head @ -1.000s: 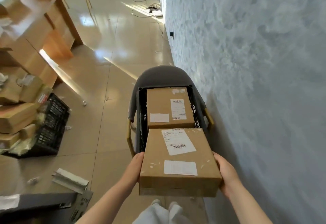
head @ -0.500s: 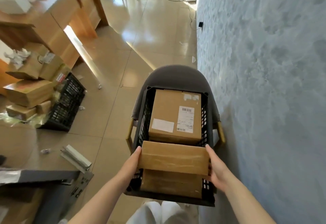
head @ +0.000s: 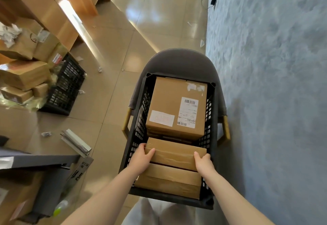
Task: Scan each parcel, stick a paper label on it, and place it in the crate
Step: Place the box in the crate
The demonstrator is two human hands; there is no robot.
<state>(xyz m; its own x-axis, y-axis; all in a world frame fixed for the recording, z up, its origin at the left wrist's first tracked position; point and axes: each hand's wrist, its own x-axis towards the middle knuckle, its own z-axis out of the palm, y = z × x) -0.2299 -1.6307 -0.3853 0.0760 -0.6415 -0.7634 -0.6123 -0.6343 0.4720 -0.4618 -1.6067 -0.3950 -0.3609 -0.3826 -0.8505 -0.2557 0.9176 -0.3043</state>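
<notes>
We see left hand [head: 141,159] and right hand [head: 203,161], fingers curled, clamping a flat taped cardboard parcel [head: 175,154] on edge inside the black perforated plastic crate [head: 139,118].

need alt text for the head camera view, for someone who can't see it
Both hands, left and right, grip a flat cardboard parcel on edge inside a black crate set on a grey chair. A labelled box lies behind it, another parcel in front.
</notes>
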